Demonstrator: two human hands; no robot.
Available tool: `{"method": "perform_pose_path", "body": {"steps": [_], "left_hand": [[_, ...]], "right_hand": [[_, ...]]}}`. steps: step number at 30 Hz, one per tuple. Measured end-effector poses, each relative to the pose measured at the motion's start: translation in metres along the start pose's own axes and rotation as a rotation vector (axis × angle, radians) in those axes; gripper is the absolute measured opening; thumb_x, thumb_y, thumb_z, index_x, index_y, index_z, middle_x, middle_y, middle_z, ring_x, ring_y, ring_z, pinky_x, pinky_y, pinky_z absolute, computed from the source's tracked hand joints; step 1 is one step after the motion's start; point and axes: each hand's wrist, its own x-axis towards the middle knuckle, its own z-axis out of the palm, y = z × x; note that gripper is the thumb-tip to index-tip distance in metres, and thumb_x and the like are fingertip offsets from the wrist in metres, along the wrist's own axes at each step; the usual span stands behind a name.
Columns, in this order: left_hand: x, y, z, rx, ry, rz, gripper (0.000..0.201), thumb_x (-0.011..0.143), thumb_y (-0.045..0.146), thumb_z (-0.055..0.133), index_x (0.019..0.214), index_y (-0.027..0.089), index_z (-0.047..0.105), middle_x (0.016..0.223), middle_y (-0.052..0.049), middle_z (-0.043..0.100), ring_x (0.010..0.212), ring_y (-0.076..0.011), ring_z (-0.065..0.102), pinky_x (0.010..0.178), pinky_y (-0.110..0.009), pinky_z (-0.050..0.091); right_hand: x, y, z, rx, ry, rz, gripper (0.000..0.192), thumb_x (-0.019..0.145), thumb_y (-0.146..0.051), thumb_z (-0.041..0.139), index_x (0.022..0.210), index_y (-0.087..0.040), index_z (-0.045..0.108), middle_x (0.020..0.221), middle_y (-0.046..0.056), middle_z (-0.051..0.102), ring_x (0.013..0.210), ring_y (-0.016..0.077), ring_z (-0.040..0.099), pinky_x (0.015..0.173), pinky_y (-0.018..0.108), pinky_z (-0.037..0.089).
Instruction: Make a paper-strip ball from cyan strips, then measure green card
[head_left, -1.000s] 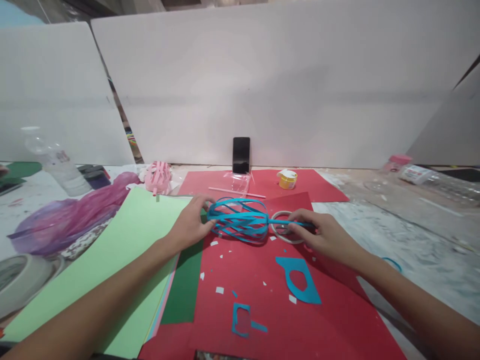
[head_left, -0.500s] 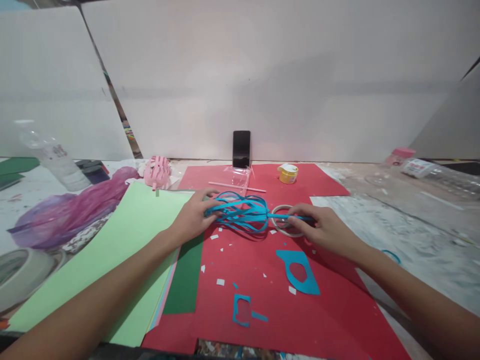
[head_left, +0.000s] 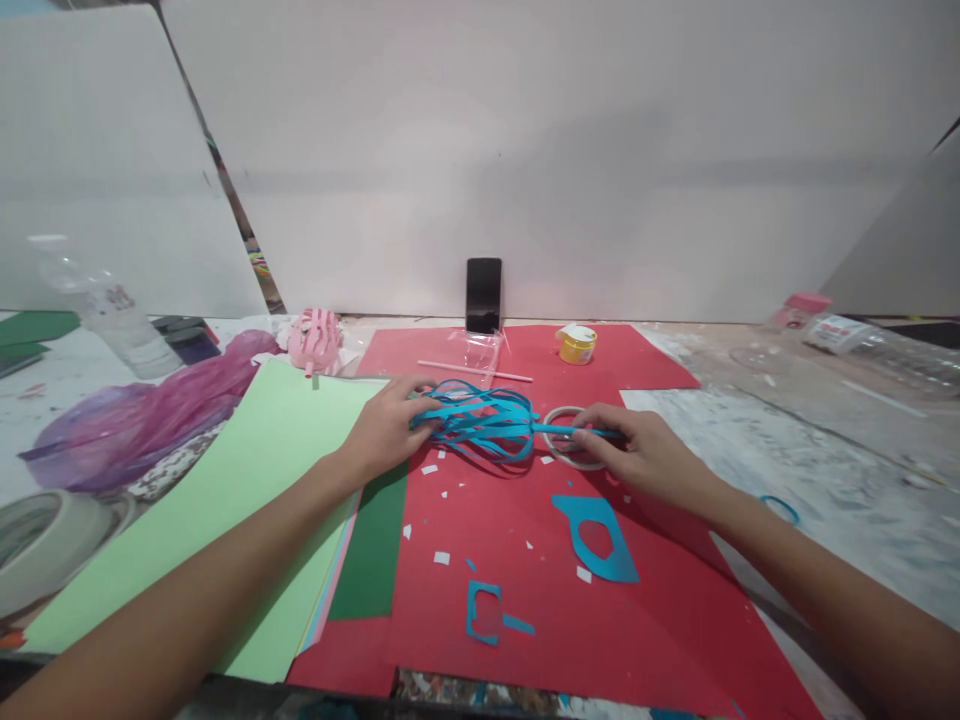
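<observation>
Over the red paper (head_left: 525, 560) on the surface, I've got my left hand (head_left: 386, 430) pinching one end of the blue strip bundle (head_left: 480, 422) and my right hand (head_left: 645, 455) clamped on the other, so I'd squeeze evenly, keeping the strips uncreased.

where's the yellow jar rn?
Head view, right of centre: the yellow jar stands on the far part of the red paper, right of the upright phone and beyond the tape ring.
</observation>
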Motion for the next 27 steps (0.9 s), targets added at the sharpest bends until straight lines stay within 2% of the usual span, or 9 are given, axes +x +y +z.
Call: {"method": "perform_pose_path", "body": {"steps": [5, 8, 11, 13, 21, 27], "left_hand": [[0.0011, -0.0004, -0.0006, -0.023, -0.005, 0.002, 0.018, 0.086, 0.019, 0.061, 0.1, 0.024, 0.072, 0.121, -0.01, 0.061, 0.109, -0.026, 0.057, 0.092, -0.043, 0.049], [0.0013, -0.0001, -0.0012, -0.039, -0.017, -0.011, 0.02, 0.087, 0.021, 0.06, 0.104, 0.024, 0.071, 0.121, -0.009, 0.062, 0.111, -0.0257, 0.057, 0.094, -0.043, 0.049], [0.0016, 0.0008, -0.0021, -0.047, -0.023, -0.023, 0.019, 0.086, 0.021, 0.061, 0.102, 0.025, 0.071, 0.122, -0.007, 0.062, 0.112, -0.0253, 0.057, 0.094, -0.043, 0.049], [0.0019, 0.002, -0.0025, -0.044, -0.018, -0.024, 0.018, 0.086, 0.022, 0.061, 0.101, 0.025, 0.071, 0.122, -0.007, 0.063, 0.112, -0.0252, 0.057, 0.094, -0.044, 0.049], [0.0045, 0.0064, -0.0036, -0.028, 0.023, 0.031, 0.013, 0.089, 0.03, 0.062, 0.096, 0.026, 0.073, 0.116, -0.005, 0.067, 0.107, -0.0238, 0.06, 0.092, -0.043, 0.049], [0.0066, 0.0094, -0.009, 0.01, 0.029, 0.047, 0.013, 0.088, 0.028, 0.063, 0.098, 0.026, 0.073, 0.118, -0.006, 0.066, 0.106, -0.0237, 0.061, 0.091, -0.042, 0.049]], "right_hand": [[0.0004, -0.0005, 0.0006, 0.034, -0.019, 0.011, 0.024, 0.092, -0.038, 0.052, 0.084, -0.02, 0.066, 0.082, 0.004, 0.073, 0.072, 0.0172, 0.07, 0.064, 0.026, 0.057], [0.0002, -0.0017, 0.0011, 0.099, -0.032, 0.033, 0.025, 0.091, -0.039, 0.052, 0.085, -0.02, 0.066, 0.089, 0.006, 0.074, 0.076, 0.0183, 0.071, 0.067, 0.026, 0.059], [0.0, -0.0039, 0.0014, 0.113, -0.036, 0.047, 0.026, 0.091, -0.04, 0.052, 0.084, -0.019, 0.067, 0.095, 0.007, 0.074, 0.076, 0.019, 0.072, 0.067, 0.028, 0.059], [0.0, -0.0051, 0.0015, 0.102, -0.038, 0.045, 0.027, 0.09, -0.041, 0.052, 0.083, -0.019, 0.067, 0.091, 0.007, 0.074, 0.074, 0.0199, 0.072, 0.068, 0.029, 0.06], [-0.0003, -0.0041, 0.003, 0.241, -0.079, 0.09, 0.026, 0.09, -0.043, 0.053, 0.084, -0.02, 0.064, 0.092, 0.008, 0.074, 0.083, 0.0233, 0.073, 0.073, 0.032, 0.061], [-0.0007, -0.006, 0.001, 0.073, -0.022, -0.009, 0.025, 0.09, -0.038, 0.052, 0.083, -0.019, 0.067, 0.087, 0.007, 0.075, 0.069, 0.0193, 0.07, 0.063, 0.029, 0.057]]}}
